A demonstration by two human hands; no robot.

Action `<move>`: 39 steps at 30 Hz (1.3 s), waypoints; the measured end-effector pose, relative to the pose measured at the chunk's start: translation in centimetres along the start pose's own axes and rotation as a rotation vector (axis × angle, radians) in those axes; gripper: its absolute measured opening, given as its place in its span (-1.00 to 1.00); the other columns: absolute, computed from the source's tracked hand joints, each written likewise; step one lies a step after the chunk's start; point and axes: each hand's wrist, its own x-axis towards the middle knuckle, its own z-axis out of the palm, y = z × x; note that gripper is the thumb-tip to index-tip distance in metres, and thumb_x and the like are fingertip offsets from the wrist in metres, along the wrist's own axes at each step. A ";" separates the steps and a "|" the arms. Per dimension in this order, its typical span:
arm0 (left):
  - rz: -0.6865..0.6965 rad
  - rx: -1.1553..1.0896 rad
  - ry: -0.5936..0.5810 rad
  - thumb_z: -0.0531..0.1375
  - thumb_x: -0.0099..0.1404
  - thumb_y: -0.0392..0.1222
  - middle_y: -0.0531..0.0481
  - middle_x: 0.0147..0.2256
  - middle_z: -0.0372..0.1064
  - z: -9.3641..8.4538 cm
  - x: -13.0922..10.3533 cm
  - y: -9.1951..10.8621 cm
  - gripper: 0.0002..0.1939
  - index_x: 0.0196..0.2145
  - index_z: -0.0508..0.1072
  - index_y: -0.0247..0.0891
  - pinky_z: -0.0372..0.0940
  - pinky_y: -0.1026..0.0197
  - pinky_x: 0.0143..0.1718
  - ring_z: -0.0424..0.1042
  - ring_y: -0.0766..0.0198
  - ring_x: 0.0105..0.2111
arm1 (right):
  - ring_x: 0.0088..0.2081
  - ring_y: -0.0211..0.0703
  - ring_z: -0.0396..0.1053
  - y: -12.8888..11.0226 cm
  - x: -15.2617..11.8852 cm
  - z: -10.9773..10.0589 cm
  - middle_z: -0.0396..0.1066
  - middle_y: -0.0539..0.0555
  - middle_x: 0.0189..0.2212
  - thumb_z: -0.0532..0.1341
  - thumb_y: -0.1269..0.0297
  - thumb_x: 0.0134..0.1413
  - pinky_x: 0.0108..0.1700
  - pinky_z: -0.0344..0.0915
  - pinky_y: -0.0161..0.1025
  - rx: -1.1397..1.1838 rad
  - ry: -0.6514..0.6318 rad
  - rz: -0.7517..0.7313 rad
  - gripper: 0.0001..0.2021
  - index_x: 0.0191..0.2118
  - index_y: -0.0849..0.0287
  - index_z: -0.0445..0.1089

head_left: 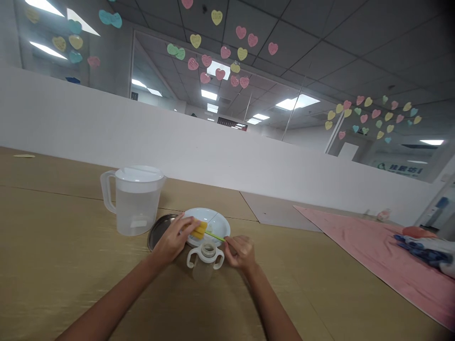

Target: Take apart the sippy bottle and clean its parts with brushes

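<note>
My left hand [174,239] is closed on the yellow sponge head [199,230] of a bottle brush. Its thin green handle [215,236] runs to the right, and my right hand [241,252] pinches the far end of it. Just below the brush stands a clear baby bottle [203,271], upright and uncapped, with a white two-handled collar [208,257]. Neither hand is on the bottle. Behind the brush lies a white plate [222,221], partly covered by my left hand and the brush; small items on it are hard to make out.
A lidded plastic pitcher [137,208] with liquid inside stands at the left. Between it and the plate is a dark metal dish [156,234], partly hidden by my left hand. Pink cloth [384,251] covers the table's right side, with bundled fabric [426,248] on it. A white wall [213,156] rises behind.
</note>
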 end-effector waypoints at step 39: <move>-0.729 0.086 -0.056 0.04 0.13 -0.34 -0.18 -0.09 0.24 -0.7 -0.9 -4.3 -0.49 0.08 0.17 -0.33 0.21 -0.06 0.02 0.27 0.00 -0.04 | -0.64 -0.29 0.29 0.1 -0.2 0.7 0.39 0.03 -0.64 0.06 0.45 0.06 -0.54 0.19 -0.35 -0.056 0.177 0.046 -0.86 -0.38 0.22 0.36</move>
